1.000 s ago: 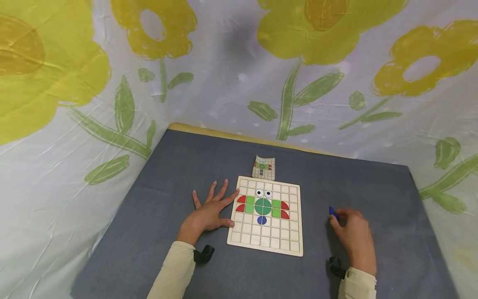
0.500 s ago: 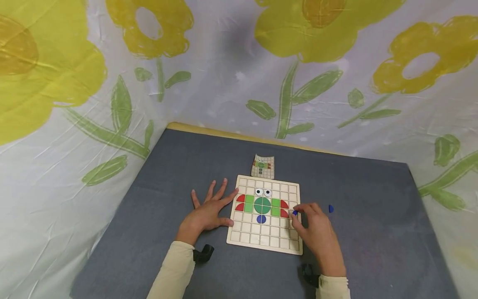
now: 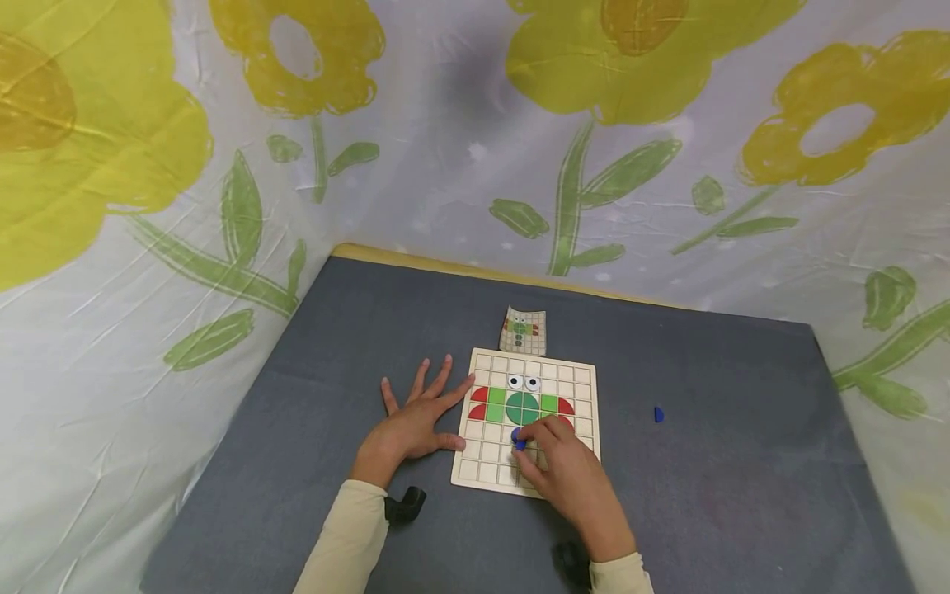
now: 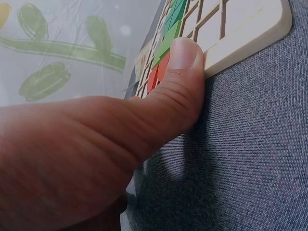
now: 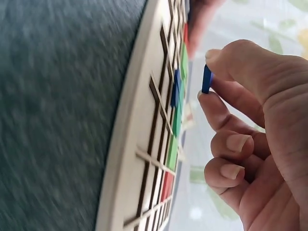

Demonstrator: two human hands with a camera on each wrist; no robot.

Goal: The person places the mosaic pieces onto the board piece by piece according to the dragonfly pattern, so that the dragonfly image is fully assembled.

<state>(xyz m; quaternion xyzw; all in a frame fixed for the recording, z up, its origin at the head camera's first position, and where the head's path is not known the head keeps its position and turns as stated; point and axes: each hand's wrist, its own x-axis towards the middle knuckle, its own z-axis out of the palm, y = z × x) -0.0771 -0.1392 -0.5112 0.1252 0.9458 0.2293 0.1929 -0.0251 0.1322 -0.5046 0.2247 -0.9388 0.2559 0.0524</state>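
A square wooden grid board (image 3: 490,473) lies on the table, its cells holding green, red, blue and eye-patterned tiles that form a figure. At its left edge rests my left hand (image 3: 408,425), fingers spread, the thumb pressing the rim in the left wrist view. My right hand (image 3: 567,470) pinches a small blue tile (image 5: 207,79) between thumb and index finger, held just over the board's lower middle. Close by it on the board are blue tiles (image 5: 175,89), partly covered by the fingers in the head view.
Behind the board stands a curled pattern card (image 3: 524,332) printed with a similar figure. Another blue tile (image 3: 659,414) lies on the dark grey tabletop (image 3: 742,462) to the right. A flower-printed cloth (image 3: 445,165) hangs around the table's back and sides.
My right hand has picked up a blue tile at the right and carried it left over the board, leaving another blue tile on the table. My left hand has stayed at the board's edge.
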